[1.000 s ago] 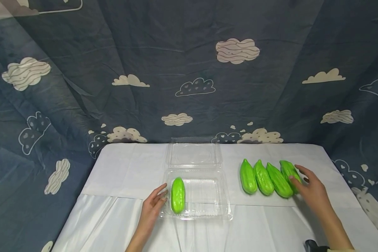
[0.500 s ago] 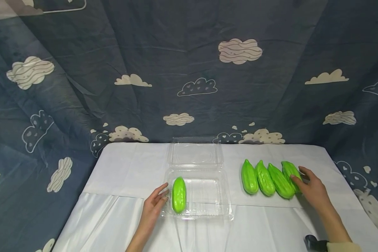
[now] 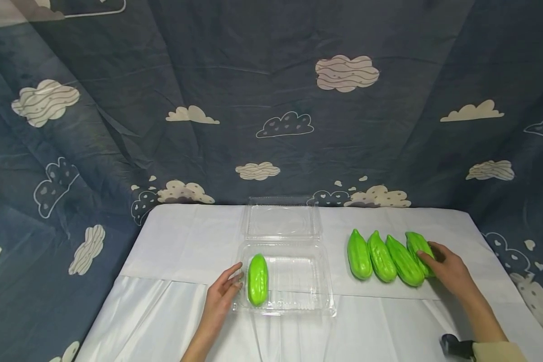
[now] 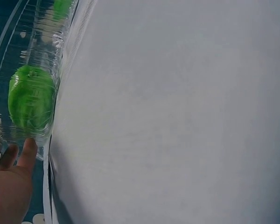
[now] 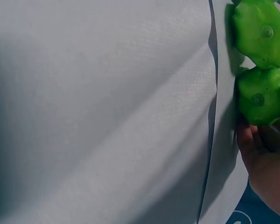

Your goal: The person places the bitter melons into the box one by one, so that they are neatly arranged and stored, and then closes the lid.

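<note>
A clear plastic clamshell container lies with its lid raised at the back. One green bitter melon sits lengthwise along its left side. My left hand rests its fingertips against the container's left wall, fingers loosely extended; the left wrist view shows them just beside the melon's end. To the right, several bitter melons stand in a row. My right hand holds the rightmost bitter melon, thumb on its near left side and fingers along its right, as the right wrist view confirms.
The other bitter melons lie close together, left of the held one. White cloth covers the table, with a seam across it. Behind hangs a dark blue curtain with cloud prints. A black wrist strap shows at the right sleeve.
My right hand's fingers have closed in around the rightmost bitter melon. The left hand stays at the container's edge, and the head view has shifted slightly.
</note>
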A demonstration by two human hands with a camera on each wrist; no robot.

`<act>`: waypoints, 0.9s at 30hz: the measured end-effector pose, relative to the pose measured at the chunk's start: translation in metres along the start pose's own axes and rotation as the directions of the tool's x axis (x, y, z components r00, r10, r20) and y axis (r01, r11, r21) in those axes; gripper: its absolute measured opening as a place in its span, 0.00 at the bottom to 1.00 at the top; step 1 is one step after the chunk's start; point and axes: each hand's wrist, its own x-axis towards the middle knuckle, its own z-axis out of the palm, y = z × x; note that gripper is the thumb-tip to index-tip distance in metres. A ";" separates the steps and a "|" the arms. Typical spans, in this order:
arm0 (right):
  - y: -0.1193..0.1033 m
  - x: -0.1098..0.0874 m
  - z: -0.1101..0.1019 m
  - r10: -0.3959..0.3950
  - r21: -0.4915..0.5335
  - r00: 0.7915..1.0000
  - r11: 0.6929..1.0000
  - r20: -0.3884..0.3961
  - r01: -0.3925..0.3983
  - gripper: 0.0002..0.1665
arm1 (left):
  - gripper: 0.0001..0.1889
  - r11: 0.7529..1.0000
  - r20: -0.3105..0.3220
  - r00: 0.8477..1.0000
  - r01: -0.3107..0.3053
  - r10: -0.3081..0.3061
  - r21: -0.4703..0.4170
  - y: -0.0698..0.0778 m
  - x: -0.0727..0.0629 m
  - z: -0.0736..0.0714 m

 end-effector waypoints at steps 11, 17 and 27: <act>-0.003 -0.003 -0.003 0.018 0.041 1.000 0.999 0.023 -0.019 0.51 | 0.23 1.000 0.003 1.000 0.000 0.000 -0.005 -0.001 0.000 0.000; -0.003 -0.005 -0.001 -0.013 0.058 1.000 0.998 0.010 0.013 0.49 | 0.23 1.000 0.003 1.000 -0.001 0.001 -0.008 -0.002 0.000 -0.001; -0.003 -0.009 -0.002 0.012 0.092 1.000 0.996 -0.029 -0.010 0.48 | 0.24 1.000 0.010 1.000 -0.009 0.009 -0.018 -0.002 -0.002 0.000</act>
